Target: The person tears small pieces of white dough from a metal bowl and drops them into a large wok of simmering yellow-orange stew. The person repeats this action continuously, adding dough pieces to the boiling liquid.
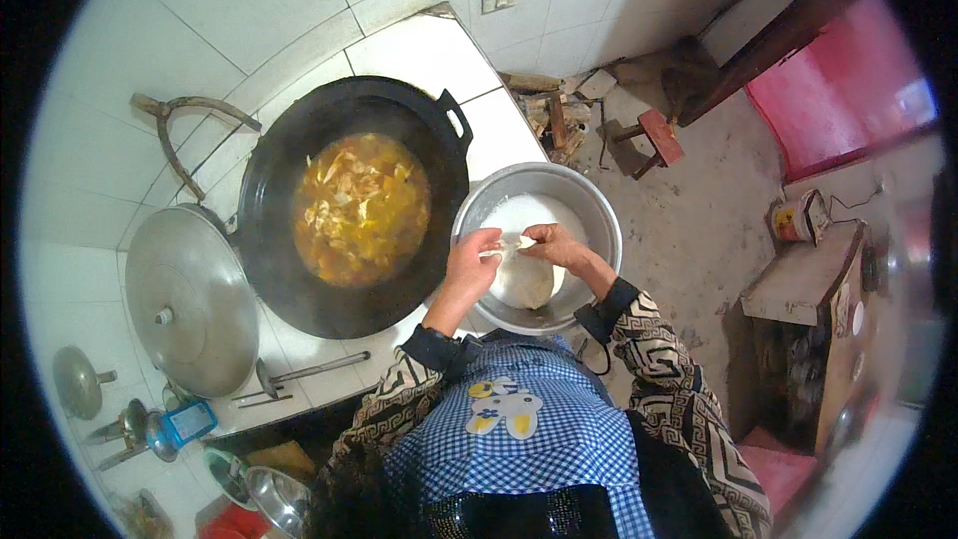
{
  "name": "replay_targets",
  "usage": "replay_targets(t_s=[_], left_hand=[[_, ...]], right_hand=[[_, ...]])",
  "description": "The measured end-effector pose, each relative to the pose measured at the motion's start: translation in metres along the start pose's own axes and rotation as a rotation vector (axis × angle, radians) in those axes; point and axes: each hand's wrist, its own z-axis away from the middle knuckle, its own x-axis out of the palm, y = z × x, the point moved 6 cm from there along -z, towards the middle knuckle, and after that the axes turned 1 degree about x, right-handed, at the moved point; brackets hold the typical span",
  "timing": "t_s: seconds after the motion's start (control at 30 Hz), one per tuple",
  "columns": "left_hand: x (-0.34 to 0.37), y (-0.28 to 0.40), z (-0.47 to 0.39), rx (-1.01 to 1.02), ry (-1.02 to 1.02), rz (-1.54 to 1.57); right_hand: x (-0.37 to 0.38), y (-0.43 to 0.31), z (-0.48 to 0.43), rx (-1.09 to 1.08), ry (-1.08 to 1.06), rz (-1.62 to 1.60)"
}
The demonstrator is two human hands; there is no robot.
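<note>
Over a metal basin (pixel 611 239), my left hand (pixel 473 262) and my right hand (pixel 560 247) both pinch a small strip of pale dough (pixel 511 246) between their fingertips. White flour (pixel 535 211) covers much of the basin's bottom, and a larger lump of dough (pixel 533 290) lies in its near part, below my hands. To the left, a large black wok (pixel 273 239) is set in the tiled stove top. It holds a yellow-orange stew (pixel 374 224) with pale strips on its surface. The basin stands close against the wok's right side.
A big metal lid (pixel 187 299) leans beside the wok at left. A ladle (pixel 322 367) lies on the white tiles (pixel 419 52) near the front edge. A forked wooden stick (pixel 168 123) rests by the wall. Firewood (pixel 557 120) and a small red stool (pixel 658 138) are on the floor.
</note>
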Motion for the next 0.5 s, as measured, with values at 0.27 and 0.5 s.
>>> replay_targets(t_s=[0.27,0.5], left_hand=[[0.046,0.015,-0.019,0.081,-0.256,-0.301],[0.047,0.009,-0.014,-0.118,-0.275,-0.24]], right_hand=[[-0.019,-0.06,0.045,-0.22,0.009,0.307],[-0.045,-0.086,0.05,-0.181,0.075,0.083]])
